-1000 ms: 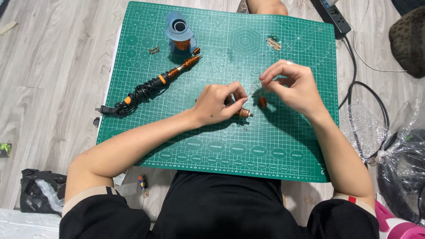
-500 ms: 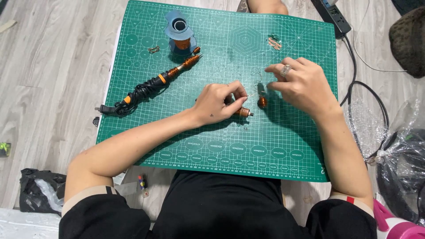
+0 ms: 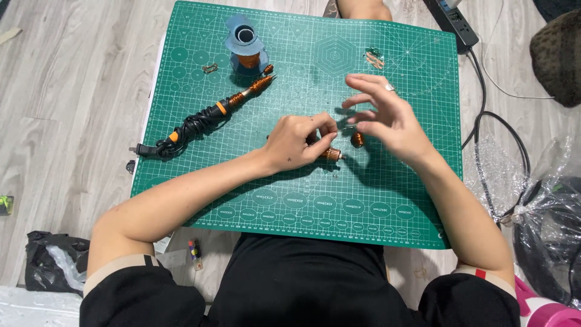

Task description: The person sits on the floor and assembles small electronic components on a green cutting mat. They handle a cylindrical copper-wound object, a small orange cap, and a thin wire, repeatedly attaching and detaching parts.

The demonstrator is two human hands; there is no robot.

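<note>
My left hand [image 3: 298,140] rests on the green cutting mat [image 3: 302,200] and is closed around a small copper-wound motor armature [image 3: 331,154], whose end sticks out to the right. My right hand [image 3: 387,118] hovers just right of it with the fingers spread, a ring on one finger, and nothing visibly in it. A second small copper coil [image 3: 357,140] lies on the mat below the right palm's fingers. A soldering iron with a coiled black cord [image 3: 203,121] lies to the left. A blue spool of copper wire [image 3: 245,42] stands at the mat's far edge.
The mat lies on a grey wooden floor. Small metal bits [image 3: 373,58] sit at the mat's far right, and a clip [image 3: 210,68] at the far left. A power strip [image 3: 451,18] and black cables [image 3: 484,127] run along the right, beside crumpled plastic [image 3: 544,206]. A lighter [image 3: 195,254] lies near my knee.
My right hand has gone from pinched fingers near the armature to open, spread fingers. My left hand has stayed on the armature.
</note>
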